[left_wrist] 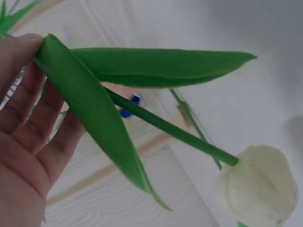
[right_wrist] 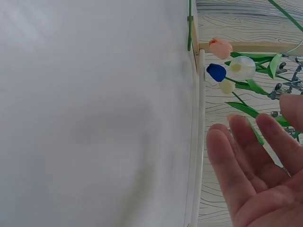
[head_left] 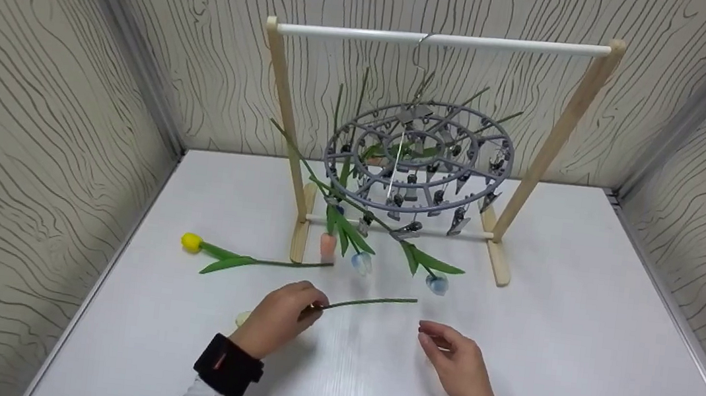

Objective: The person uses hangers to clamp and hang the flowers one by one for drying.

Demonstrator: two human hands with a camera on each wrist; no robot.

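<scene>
My left hand (head_left: 283, 316) pinches an artificial white tulip (left_wrist: 258, 187) by its stem, close to where the green leaves (left_wrist: 161, 68) begin. In the head view its bare stem (head_left: 374, 301) points right, while most of the bloom hides behind the hand. My right hand (head_left: 457, 366) hovers to the right of the stem's end, apart from it. Its fingers are loosely bent and hold nothing, as the right wrist view also shows. A yellow tulip (head_left: 191, 243) lies on the white table beyond my left hand.
A wooden rack (head_left: 556, 138) with a white bar (head_left: 516, 46) stands at the back. From it hangs a round grey clip hanger (head_left: 413, 210). Several tulips hang upside down in its clips, among them a pink one (head_left: 327, 247) and a pale blue one (head_left: 437, 283).
</scene>
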